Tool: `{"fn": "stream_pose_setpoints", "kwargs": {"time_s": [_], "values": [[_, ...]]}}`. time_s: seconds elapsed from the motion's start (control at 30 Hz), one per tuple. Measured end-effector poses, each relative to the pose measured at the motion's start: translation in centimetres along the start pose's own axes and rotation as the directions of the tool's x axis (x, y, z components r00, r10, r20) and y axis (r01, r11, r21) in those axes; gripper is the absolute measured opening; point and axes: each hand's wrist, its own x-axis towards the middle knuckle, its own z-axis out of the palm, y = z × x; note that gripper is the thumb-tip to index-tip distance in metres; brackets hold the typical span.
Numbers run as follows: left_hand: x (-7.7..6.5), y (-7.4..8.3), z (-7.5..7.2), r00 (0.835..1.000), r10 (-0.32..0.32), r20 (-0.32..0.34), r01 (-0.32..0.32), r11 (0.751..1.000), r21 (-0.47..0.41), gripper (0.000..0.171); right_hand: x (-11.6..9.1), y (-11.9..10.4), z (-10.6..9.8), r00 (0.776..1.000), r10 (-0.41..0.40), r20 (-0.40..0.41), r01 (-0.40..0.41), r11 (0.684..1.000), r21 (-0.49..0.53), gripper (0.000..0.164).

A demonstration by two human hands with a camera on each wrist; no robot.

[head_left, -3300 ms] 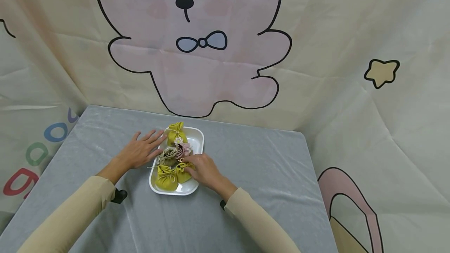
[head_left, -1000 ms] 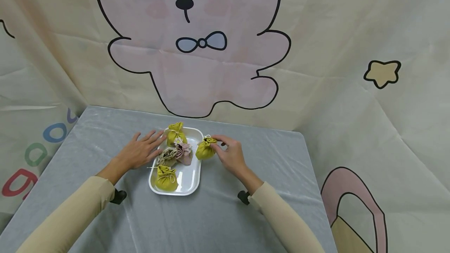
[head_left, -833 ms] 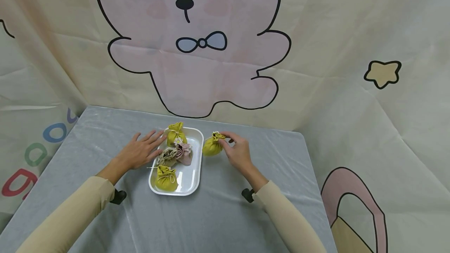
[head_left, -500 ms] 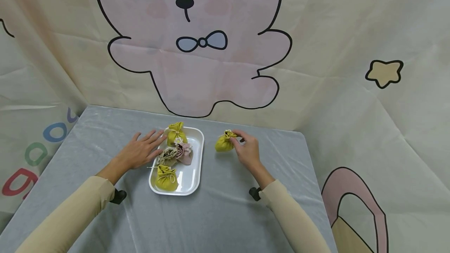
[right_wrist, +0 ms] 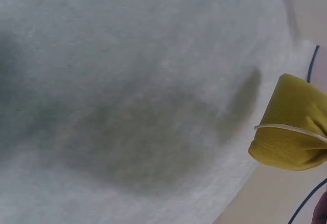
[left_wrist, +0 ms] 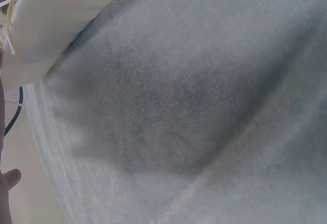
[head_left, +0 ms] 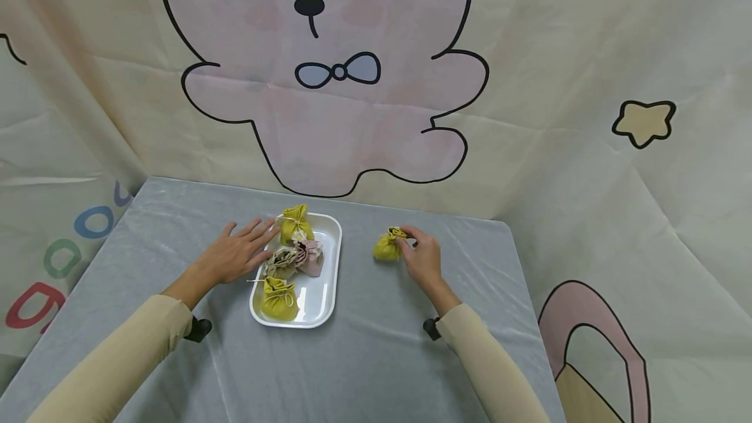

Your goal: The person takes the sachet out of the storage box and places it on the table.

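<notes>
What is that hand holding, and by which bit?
The right hand pinches a rounded yellow cloth drawstring pouch by its gathered top. The left hand, at the rim of the white rectangular tray, grips nothing.

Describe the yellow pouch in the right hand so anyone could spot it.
On the grey table sits a white tray. To its right, the right hand pinches the yellow pouch by its gathered top. Two yellow pouches lie inside the tray; this one is outside.

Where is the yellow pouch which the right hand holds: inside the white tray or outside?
Outside. The right hand pinches the yellow pouch, with grey cloth showing between pouch and white tray.
</notes>
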Motion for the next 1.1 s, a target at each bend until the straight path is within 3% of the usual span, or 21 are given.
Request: {"fn": "stream_pose_setpoints", "kwargs": {"time_s": [0.37,0.9,1.1], "values": [[0.0,0.1,-0.2,1.0,0.01,-0.018,-0.01,1.0,-0.015,0.059,-0.5,1.2,0.5,0.997,0.061,0.038,-0.058,0.996,-0.07,0.018],[0.0,0.0,-0.1,1.0,0.005,-0.009,-0.005,1.0,-0.008,0.059,-0.6,1.3,0.5,0.988,0.118,0.099,-0.111,0.991,-0.073,0.022],[-0.1,0.1,-0.3,1.0,0.0,0.01,0.0,1.0,-0.01,0.06,-0.6,0.9,0.2,0.987,0.106,0.117,-0.101,0.994,-0.053,0.03]]}}
